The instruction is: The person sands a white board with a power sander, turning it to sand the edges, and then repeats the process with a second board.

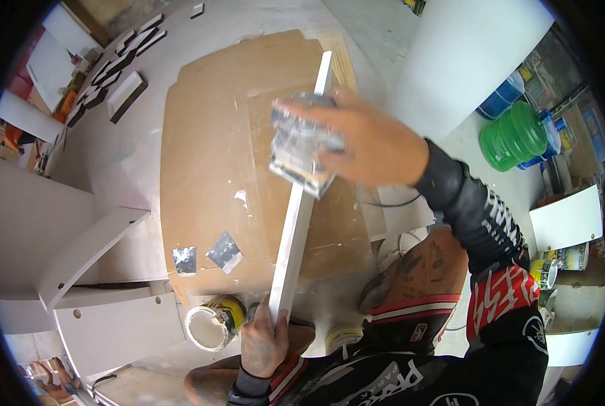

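My left hand (264, 340) is closed around the near end of a long white strip (291, 254), which slants away from me over brown cardboard. On the strip's upper part rests a dusty grey electric sander (304, 150). My right hand (373, 139) wraps over the sander from the right, its fingers slightly blurred. Part of the strip is hidden under the tool; its far end shows beyond. Two dark grey squares, likely sandpaper (224, 253), lie on the cardboard left of the strip. Next to my left hand stands an open paint can (207, 327).
The cardboard sheet (204, 149) covers the floor ahead. White panels (119, 331) stand at the left. Several dark-edged pieces (126, 96) lie at the far left. On the right are a white cylinder-like form (465, 61), a green water jug (512, 137) and more cans (545, 273).
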A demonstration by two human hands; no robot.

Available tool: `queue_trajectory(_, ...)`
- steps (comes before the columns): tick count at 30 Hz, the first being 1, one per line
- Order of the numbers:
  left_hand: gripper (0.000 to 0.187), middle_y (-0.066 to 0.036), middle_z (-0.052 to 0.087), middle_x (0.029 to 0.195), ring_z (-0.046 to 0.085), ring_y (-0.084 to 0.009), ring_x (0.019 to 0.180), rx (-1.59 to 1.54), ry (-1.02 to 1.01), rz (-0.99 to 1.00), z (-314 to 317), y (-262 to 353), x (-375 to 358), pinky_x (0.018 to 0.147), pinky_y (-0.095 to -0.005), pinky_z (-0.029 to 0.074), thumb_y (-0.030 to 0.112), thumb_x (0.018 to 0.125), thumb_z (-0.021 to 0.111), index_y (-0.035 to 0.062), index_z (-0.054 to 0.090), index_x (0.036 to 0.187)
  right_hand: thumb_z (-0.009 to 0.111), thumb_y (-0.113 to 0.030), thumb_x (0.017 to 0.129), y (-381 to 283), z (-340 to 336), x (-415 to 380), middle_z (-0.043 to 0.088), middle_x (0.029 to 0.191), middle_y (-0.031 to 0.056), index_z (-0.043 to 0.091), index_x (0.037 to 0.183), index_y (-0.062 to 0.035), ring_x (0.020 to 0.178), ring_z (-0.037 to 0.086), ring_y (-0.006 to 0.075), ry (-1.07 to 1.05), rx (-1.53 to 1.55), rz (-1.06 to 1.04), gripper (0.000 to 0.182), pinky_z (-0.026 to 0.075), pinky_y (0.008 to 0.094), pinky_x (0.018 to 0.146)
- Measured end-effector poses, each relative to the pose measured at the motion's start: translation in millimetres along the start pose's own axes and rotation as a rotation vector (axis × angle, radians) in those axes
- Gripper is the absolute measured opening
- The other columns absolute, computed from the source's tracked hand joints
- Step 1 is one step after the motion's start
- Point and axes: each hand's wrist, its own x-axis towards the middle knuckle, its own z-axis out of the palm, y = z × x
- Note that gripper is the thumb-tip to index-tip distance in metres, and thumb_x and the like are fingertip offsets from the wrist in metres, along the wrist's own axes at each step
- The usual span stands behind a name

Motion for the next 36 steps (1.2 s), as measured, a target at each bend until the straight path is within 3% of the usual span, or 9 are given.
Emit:
queue_trajectory(4, 0.035, -0.033, 0.068, 0.087, 0.069, -0.0490, 0.079, 0.018, -0.008, -0.008, -0.8, 2.1, -0.2, 0.071, -0.0514, 0.057, 0.010, 0.093, 0.065, -0.0083, 0.061, 0.122, 0.064, -0.004, 0.086, 64.0, -17.0, 51.4, 0.062, 0.137, 0.0210, 0.041, 0.158, -0.0222, 0.102, 0.069, 0.0350, 0.111, -0.005, 0.044, 0.078, 0.055, 0.0404, 0.097)
queue_trajectory(9, 0.033, -0.032, 0.068, 0.086, 0.069, -0.0489, 0.079, 0.007, 0.009, 0.026, 1.2, 4.4, -0.6, 0.071, -0.0516, 0.056, 0.010, 0.093, 0.065, -0.0080, 0.062, 0.121, 0.067, -0.032, 0.081, 138.4, -50.7, 120.2, 0.071, 0.121, 0.0210, 0.044, 0.156, -0.0240, 0.101, 0.072, 0.0347, 0.147, -0.380, 0.376, 0.080, 0.056, 0.0408, 0.092)
queue_trajectory(14, 0.032, -0.033, 0.068, 0.086, 0.069, -0.0486, 0.079, 0.008, 0.006, 0.009, 2.1, 2.2, -0.9, 0.070, -0.0515, 0.056, 0.010, 0.093, 0.066, -0.0065, 0.062, 0.121, 0.067, -0.029, 0.080, 226.5, -48.1, 156.4, 0.072, 0.120, 0.0210, 0.045, 0.156, -0.0242, 0.099, 0.072, 0.0362, 0.287, -0.333, 0.395, 0.079, 0.056, 0.0408, 0.091)
queue_trajectory(19, 0.036, -0.032, 0.067, 0.084, 0.069, -0.0480, 0.076, -0.006, -0.002, 0.008, 3.0, 4.7, -1.0, 0.067, -0.0517, 0.057, 0.010, 0.093, 0.066, -0.0057, 0.060, 0.125, 0.068, -0.027, 0.080, 155.6, -57.1, 124.9, 0.069, 0.125, 0.0221, 0.046, 0.156, -0.0245, 0.101, 0.071, 0.0327, 0.152, -0.303, 0.268, 0.079, 0.056, 0.0375, 0.092)
queue_trajectory(21, 0.038, -0.032, 0.067, 0.083, 0.069, -0.0479, 0.076, -0.031, 0.002, 0.020, 1.5, 3.5, -0.2, 0.067, -0.0516, 0.057, 0.009, 0.092, 0.066, -0.0057, 0.059, 0.127, 0.068, -0.018, 0.081, 96.8, -65.7, 108.6, 0.067, 0.132, 0.0197, 0.046, 0.156, -0.0239, 0.104, 0.070, 0.0279, -0.103, -0.199, 0.296, 0.078, 0.056, 0.0341, 0.095)
queue_trajectory(25, 0.032, -0.033, 0.067, 0.090, 0.068, -0.0500, 0.085, -0.065, -0.028, -0.047, -2.3, 13.0, 0.1, 0.070, -0.0503, 0.057, 0.008, 0.093, 0.065, -0.0061, 0.061, 0.122, 0.071, -0.021, 0.076, 65.6, -61.7, 101.0, 0.071, 0.123, 0.0180, 0.050, 0.153, -0.0208, 0.103, 0.070, 0.0320, -0.201, -0.165, 0.127, 0.080, 0.054, 0.0356, 0.096)
queue_trajectory(27, 0.038, -0.033, 0.068, 0.091, 0.069, -0.0489, 0.082, -0.068, -0.023, -0.023, 0.8, 12.0, -1.5, 0.070, -0.0504, 0.057, 0.008, 0.093, 0.066, -0.0071, 0.057, 0.126, 0.066, -0.008, 0.080, 46.6, -60.2, 105.2, 0.068, 0.131, 0.0149, 0.049, 0.154, -0.0214, 0.104, 0.069, 0.0256, -0.337, -0.208, 0.055, 0.077, 0.055, 0.0318, 0.097)
queue_trajectory(34, 0.046, -0.034, 0.069, 0.098, 0.070, -0.0480, 0.085, -0.073, -0.043, -0.008, 2.8, 9.2, -3.1, 0.074, -0.0507, 0.058, 0.005, 0.091, 0.067, -0.0099, 0.052, 0.132, 0.068, -0.012, 0.079, 13.8, -62.4, 136.4, 0.068, 0.129, 0.0137, 0.051, 0.153, -0.0233, 0.105, 0.069, 0.0240, -0.616, -0.284, 0.075, 0.077, 0.054, 0.0320, 0.098)
queue_trajectory(36, 0.046, -0.033, 0.068, 0.100, 0.070, -0.0480, 0.086, -0.080, -0.047, -0.011, 1.3, 10.3, -3.5, 0.075, -0.0507, 0.058, 0.004, 0.091, 0.066, -0.0101, 0.051, 0.132, 0.070, -0.014, 0.077, 31.8, -63.1, 153.6, 0.072, 0.119, 0.0118, 0.051, 0.153, -0.0263, 0.090, 0.071, 0.0215, -0.559, -0.418, 0.142, 0.079, 0.059, 0.0330, 0.082)
